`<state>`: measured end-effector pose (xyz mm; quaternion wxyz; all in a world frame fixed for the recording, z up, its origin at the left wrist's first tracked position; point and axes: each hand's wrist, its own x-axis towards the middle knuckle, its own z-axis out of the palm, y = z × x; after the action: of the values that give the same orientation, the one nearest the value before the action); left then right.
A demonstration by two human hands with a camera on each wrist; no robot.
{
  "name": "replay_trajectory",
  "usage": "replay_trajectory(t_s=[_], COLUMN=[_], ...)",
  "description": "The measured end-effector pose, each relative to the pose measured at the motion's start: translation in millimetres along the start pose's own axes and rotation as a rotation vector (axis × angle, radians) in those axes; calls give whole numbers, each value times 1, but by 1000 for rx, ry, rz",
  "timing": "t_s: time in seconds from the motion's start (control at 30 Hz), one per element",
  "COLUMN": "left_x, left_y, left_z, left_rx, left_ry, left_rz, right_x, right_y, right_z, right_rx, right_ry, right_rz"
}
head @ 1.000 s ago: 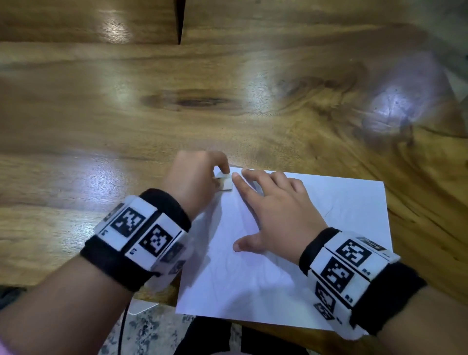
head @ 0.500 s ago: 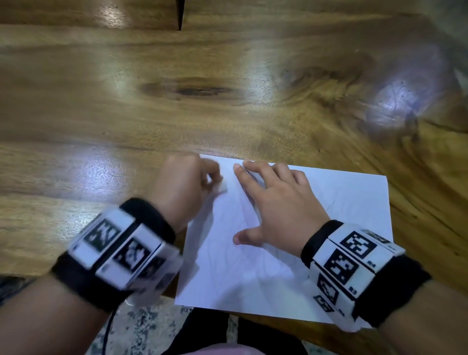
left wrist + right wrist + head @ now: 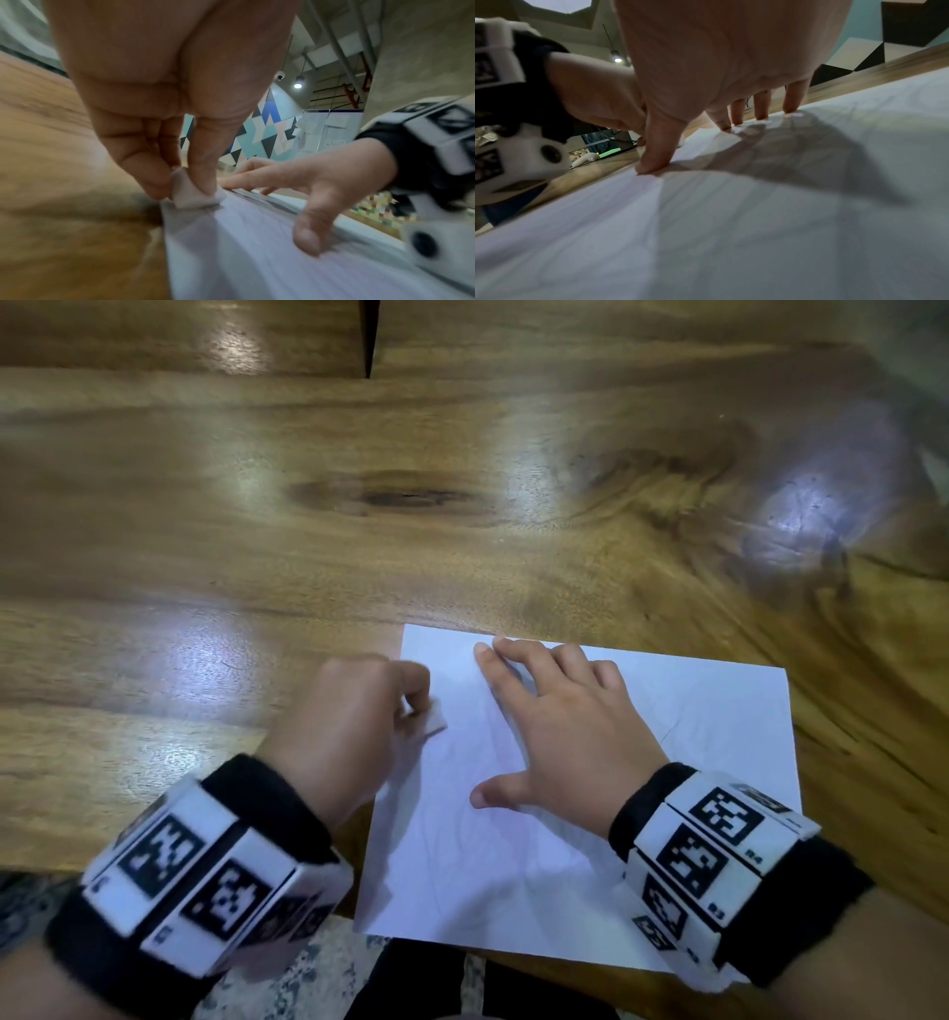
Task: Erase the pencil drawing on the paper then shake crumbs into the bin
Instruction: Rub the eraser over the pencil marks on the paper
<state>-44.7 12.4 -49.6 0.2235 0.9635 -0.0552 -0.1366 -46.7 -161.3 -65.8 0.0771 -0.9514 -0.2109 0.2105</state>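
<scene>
I'm pinching a small white eraser [image 3: 191,191] between the thumb and fingertips of my left hand [image 3: 349,721] and rubbing it against the left edge of the sheet of paper [image 3: 667,814]. My right hand [image 3: 560,726] is lying flat on the far middle of the sheet with its fingers spread and straight, gripping nothing, just pressing the sheet down onto the wooden table [image 3: 257,557].

To do this well, I'm judging that short strokes running away from the pinning hand are safest, since rubbing toward a free edge could buckle or crease the sheet. Light pressure should be enough, because the pencil lines [image 3: 493,742] are looking faint already.

The paper is sitting at the near edge of the table, its near edge slightly overhanging. Its long axis is running left to right, turned a little so the right end lies nearer to me. The bin is not showing in any view.
</scene>
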Motion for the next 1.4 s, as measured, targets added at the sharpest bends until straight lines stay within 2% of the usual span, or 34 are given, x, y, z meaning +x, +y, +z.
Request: replay_trajectory(t_s=[0.2, 0.37, 0.47, 0.6, 0.77, 0.87, 1.0, 1.17, 1.23, 1.4], left_x=[7, 39, 17, -18, 31, 15, -26, 19, 19, -28], left_y=[5, 8, 0, -7, 1, -3, -5, 2, 0, -7], left_z=[-10, -10, -5, -1, -7, -4, 2, -7, -7, 2], left_rx=[3, 10, -36, -82, -84, -88, -114, -86, -62, -49], left_ry=[-67, 9, 19, -124, 52, 40, -91, 5, 9, -212], left_rz=[-6, -4, 2, 3, -33, -7, 7, -16, -3, 13], right_x=[0, 1, 1, 0, 0, 0, 0, 0, 0, 0], right_y=[-6, -5, -4, -4, -5, -4, -3, -3, -4, -3], right_z=[1, 3, 3, 1, 1, 1, 2, 2, 1, 0], right_rx=[-4, 3, 12, 1, -11, 0, -3, -19, -24, -27], right_ry=[-6, -9, 4, -5, -7, -13, -16, -19, -23, -36], right_rz=[13, 25, 26, 19, 17, 17, 15, 26, 24, 18])
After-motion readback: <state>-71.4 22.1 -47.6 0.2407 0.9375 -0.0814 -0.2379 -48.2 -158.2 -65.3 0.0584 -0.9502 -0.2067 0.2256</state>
